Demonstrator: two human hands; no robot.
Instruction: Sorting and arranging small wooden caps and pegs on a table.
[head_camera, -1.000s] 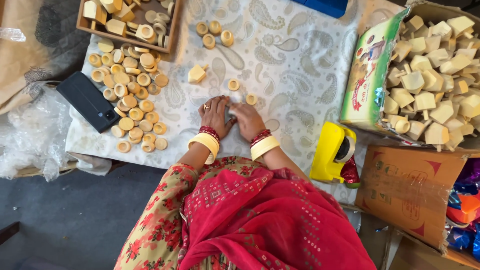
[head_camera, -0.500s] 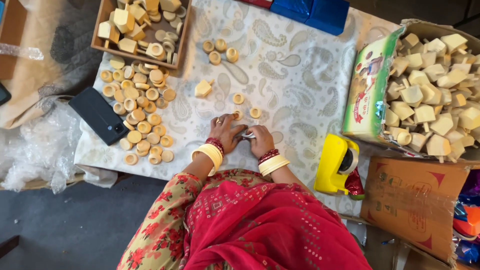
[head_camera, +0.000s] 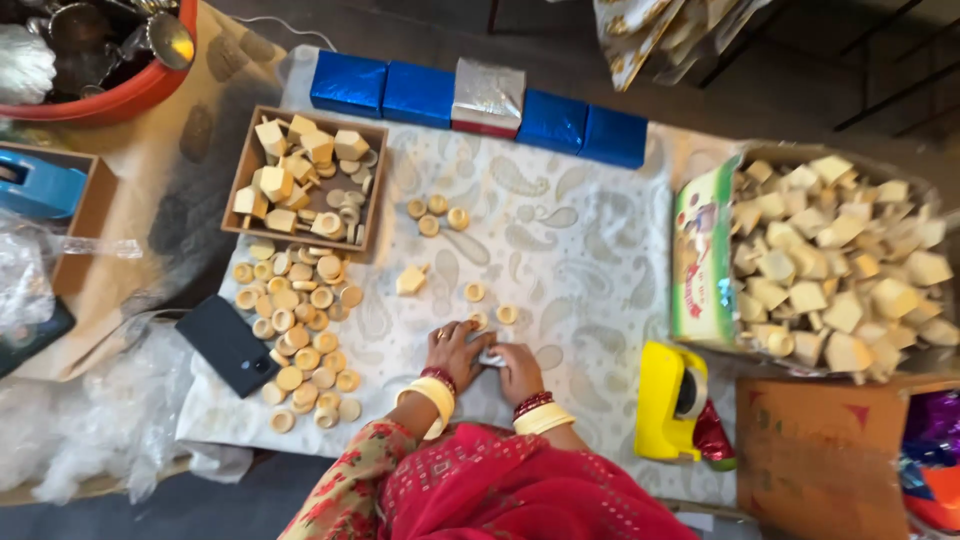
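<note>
Paisley cloth (head_camera: 560, 230) covers floor work area. Both hands meet at its near edge: left hand (head_camera: 455, 350) and right hand (head_camera: 518, 368) pinch a small pale piece (head_camera: 492, 356) between fingertips (mostly hidden). Risk: loose discs (head_camera: 300, 340) lie close by; elbow sweep could scatter them. Wooden tray (head_camera: 245, 175) holds blocks & rings. Big box (head_camera: 700, 260) heaped w/ blocks; may spill.

We saw a bench (head_camera: 600, 250) under a pale paisley cloth. On it lay a wooden tray (head_camera: 243, 175) of blocks, loose round caps (head_camera: 300, 340), a dark phone (head_camera: 228, 345), blue boxes (head_camera: 420, 95) and a yellow tape dispenser (head_camera: 668, 400).
</note>
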